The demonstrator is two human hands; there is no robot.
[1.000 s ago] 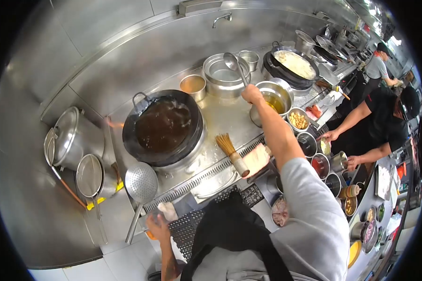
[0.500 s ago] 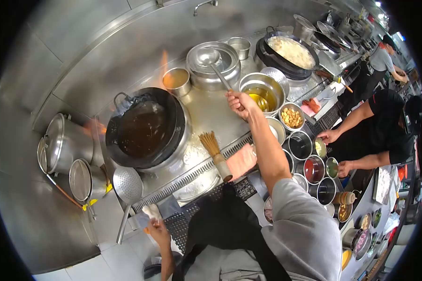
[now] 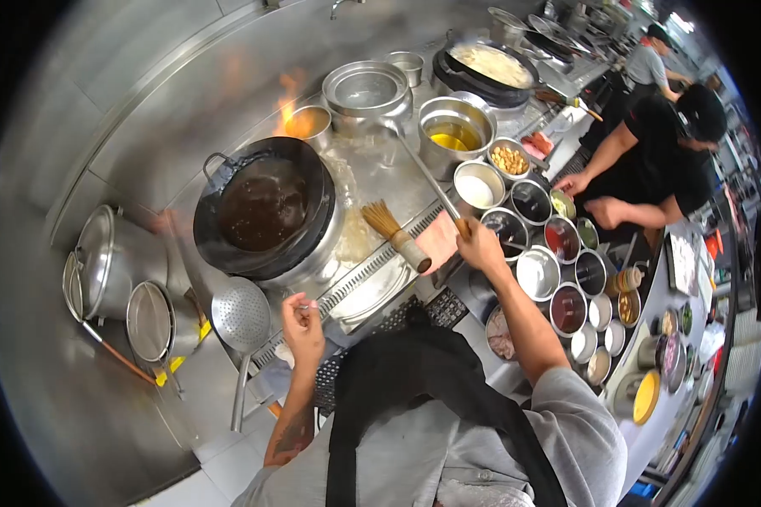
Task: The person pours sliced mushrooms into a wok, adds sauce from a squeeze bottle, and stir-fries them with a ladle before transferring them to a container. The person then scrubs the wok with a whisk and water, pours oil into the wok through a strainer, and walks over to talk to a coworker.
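Note:
My right hand (image 3: pixel 480 247) is closed round the handle of a long ladle (image 3: pixel 427 173), whose bowl end is blurred over the steel stove top. Beside my right hand lie a pink cloth (image 3: pixel 439 242) and a bamboo brush (image 3: pixel 395 235). My left hand (image 3: pixel 303 325) is raised near the stove's front edge, fingers curled toward the thumb; whether anything is between them is too small to tell. A perforated skimmer (image 3: pixel 241 316) lies to its left. Beyond is a black wok (image 3: pixel 266 207) with dark liquid.
Flames (image 3: pixel 287 110) rise by a small pot behind the wok. A pot of yellow oil (image 3: pixel 453 135) and several seasoning containers (image 3: pixel 562 239) stand to the right. A co-worker (image 3: pixel 651 160) handles small bowls beside them. A lidded pot (image 3: pixel 114 258) stands far left.
My right hand has drawn the ladle back toward me, away from the large steel pot. My left hand has risen from the white cloth toward the stove's edge. Water now spreads beside the wok.

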